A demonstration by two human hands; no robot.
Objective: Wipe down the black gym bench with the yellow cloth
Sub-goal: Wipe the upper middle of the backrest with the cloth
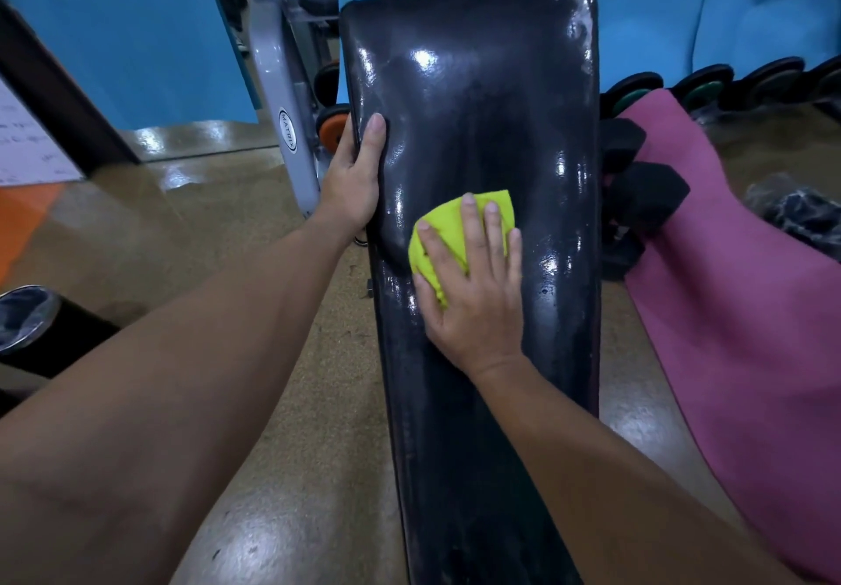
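Mid-wipe: right hand flat, fingers straight, pressing yellow cloth at centre of black gym bench. Left hand gripping bench edge at nine o'clock. Next, probably: strokes toward twelve o'clock.

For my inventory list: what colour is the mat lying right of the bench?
The mat is pink-purple, seen in the head view.
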